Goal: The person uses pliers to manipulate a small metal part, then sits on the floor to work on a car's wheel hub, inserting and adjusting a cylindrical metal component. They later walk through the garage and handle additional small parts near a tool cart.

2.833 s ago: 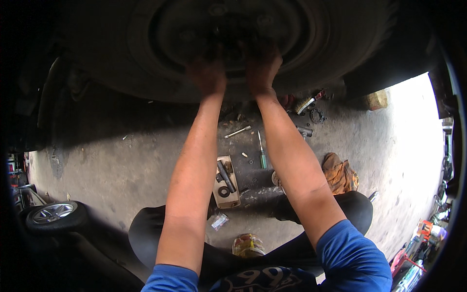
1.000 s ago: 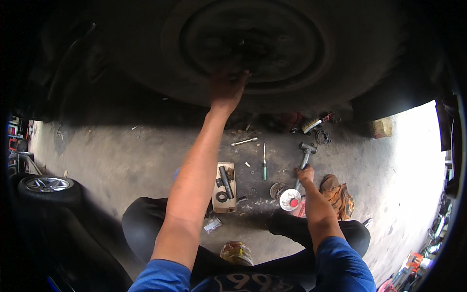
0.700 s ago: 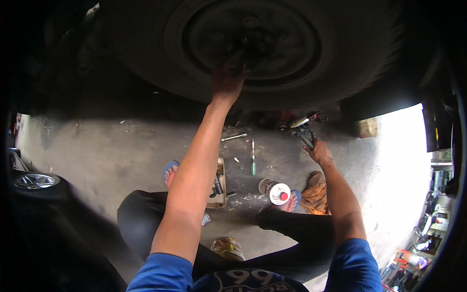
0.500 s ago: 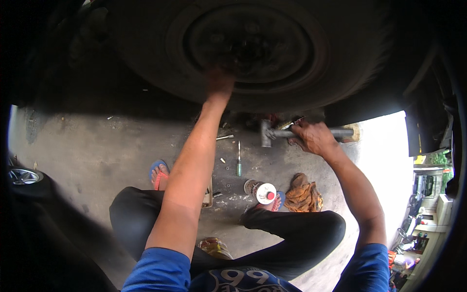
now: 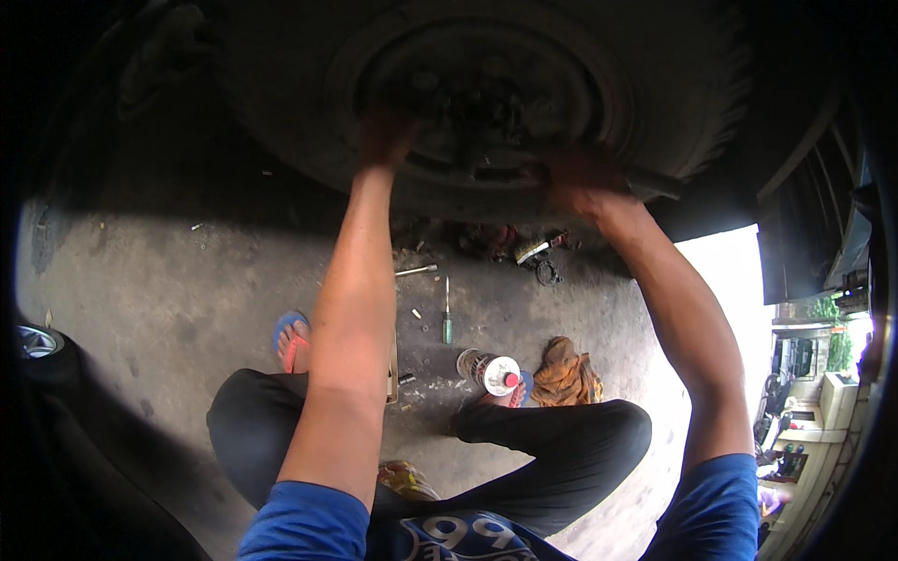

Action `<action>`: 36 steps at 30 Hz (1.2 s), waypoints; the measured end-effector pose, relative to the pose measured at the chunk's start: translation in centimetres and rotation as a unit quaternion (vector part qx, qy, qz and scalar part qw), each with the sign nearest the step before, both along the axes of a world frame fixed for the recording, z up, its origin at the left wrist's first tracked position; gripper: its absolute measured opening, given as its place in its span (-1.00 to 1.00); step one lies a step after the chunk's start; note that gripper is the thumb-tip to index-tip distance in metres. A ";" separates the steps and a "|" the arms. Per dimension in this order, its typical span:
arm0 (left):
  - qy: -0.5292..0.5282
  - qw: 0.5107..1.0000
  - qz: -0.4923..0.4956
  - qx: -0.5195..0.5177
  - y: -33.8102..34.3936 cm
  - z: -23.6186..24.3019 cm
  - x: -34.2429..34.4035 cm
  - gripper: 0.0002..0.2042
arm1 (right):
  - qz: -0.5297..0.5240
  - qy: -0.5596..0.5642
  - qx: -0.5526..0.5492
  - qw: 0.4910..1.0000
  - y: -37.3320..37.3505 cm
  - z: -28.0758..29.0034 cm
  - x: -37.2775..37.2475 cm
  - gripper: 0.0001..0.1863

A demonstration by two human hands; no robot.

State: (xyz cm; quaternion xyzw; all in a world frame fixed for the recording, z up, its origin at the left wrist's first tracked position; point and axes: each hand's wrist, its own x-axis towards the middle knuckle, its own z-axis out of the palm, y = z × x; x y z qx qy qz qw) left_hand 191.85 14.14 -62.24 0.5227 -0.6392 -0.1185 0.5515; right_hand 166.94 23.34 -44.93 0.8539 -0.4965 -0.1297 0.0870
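Right hand [image 5: 585,178] wraps the hammer [image 5: 658,182] just in front of the wheel [image 5: 290,131]; left hand [image 5: 383,136] is at the wheel's lower left, too dark and blurred to tell whether it grips anything. The worst risk, by my judgement, is a blow landing on the left hand, since both hands crowd the same shadow. Less serious, a glancing strike could mar the wheel or bounce the hammer loose, because little light reaches the hub [image 5: 482,112]. As for looks, the wheel is broad and dark, seen face-on, its tread edge knobbly at the right and its inner disc ringed by a dark band. The hammer, much smaller, shows a grey handle end poking out rightward past the hand (the head is lost in the gloom).
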 end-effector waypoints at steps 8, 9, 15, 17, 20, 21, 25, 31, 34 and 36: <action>0.172 0.976 -0.073 0.112 1.2 -1.8 -1.8 -0.40 | -0.069 0.018 0.028 0.997 0.1 1.1 1.2 -0.64; 0.219 0.968 -0.077 0.099 1.5 -1.8 -1.8 -0.39 | -0.052 0.006 0.021 0.998 0.2 1.2 1.1 -0.66; 0.093 0.979 -0.020 0.183 1.6 -2.0 -2.8 -0.52 | 0.044 -0.036 -0.016 0.998 -0.4 1.4 0.5 -0.62; 0.084 0.992 0.006 0.095 1.8 -2.1 -3.0 -0.53 | -0.047 0.000 0.001 0.999 -0.6 1.4 0.4 -0.59; 0.110 0.992 -0.003 0.065 2.2 -1.6 -3.1 -0.53 | 0.030 -0.080 -0.016 0.996 0.0 1.7 -0.4 -0.59; 0.131 0.989 -0.019 0.070 2.0 -1.1 -3.3 -0.54 | 0.055 -0.080 -0.020 0.995 0.2 1.9 -0.8 -0.59; 0.126 0.989 -0.020 0.076 2.6 0.0 -4.5 -0.49 | 0.097 -0.053 -0.019 0.994 1.1 2.4 -2.2 -0.67; 0.094 0.994 0.036 -0.029 1.7 0.4 -5.1 -0.30 | 0.047 -0.069 -0.055 0.995 0.4 1.3 -2.3 -0.63; 0.097 0.994 0.037 -0.020 1.7 -0.1 -5.2 -0.30 | 0.072 -0.074 -0.036 0.994 0.4 0.5 -2.7 -0.63; 0.121 0.993 -0.006 -0.003 1.4 -0.5 -5.1 -0.29 | 0.041 -0.045 -0.022 0.998 0.4 0.1 -3.0 -0.62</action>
